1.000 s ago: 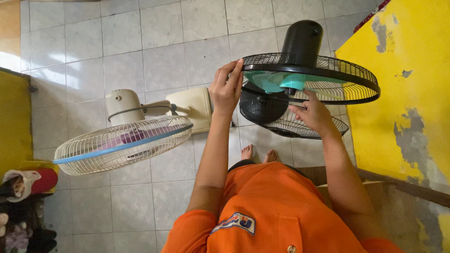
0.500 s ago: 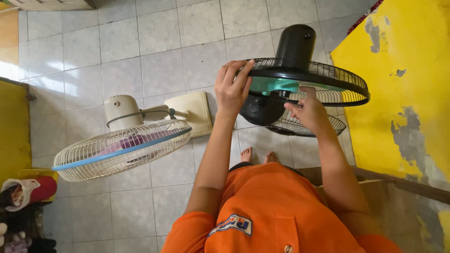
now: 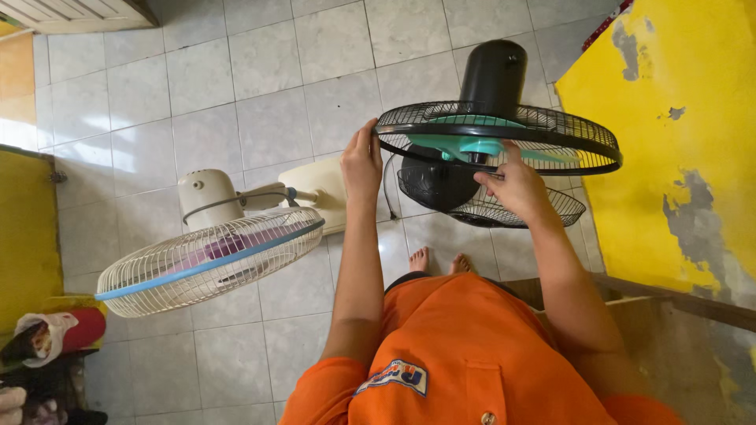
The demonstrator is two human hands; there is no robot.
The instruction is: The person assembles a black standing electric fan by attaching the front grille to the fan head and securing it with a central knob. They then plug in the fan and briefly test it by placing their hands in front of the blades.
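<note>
- The tiled floor point(image 3: 260, 102) of pale square tiles fills most of the view; a yellow wall point(image 3: 677, 118) with grey worn patches rises at the right.
- The black fan point(image 3: 496, 145) stands on the floor in front of the person, its round cage lying nearly flat and stretching left to right, with teal blades point(image 3: 480, 145) inside and the black motor housing point(image 3: 494, 71) pointing up and away.
- A cream fan point(image 3: 209, 260) stands to the left, apart from the black one, its cage tilted with a blue rim band.
- A loose black grille point(image 3: 504, 208) lies just beneath the black fan.
- An oval blue, white and orange patch point(image 3: 394, 376) sits on the orange shirt.
- The left hand point(image 3: 361, 165) grips the cage's left rim.
- The right hand point(image 3: 516, 185) clasps the near rim, thumb over the wires.
</note>
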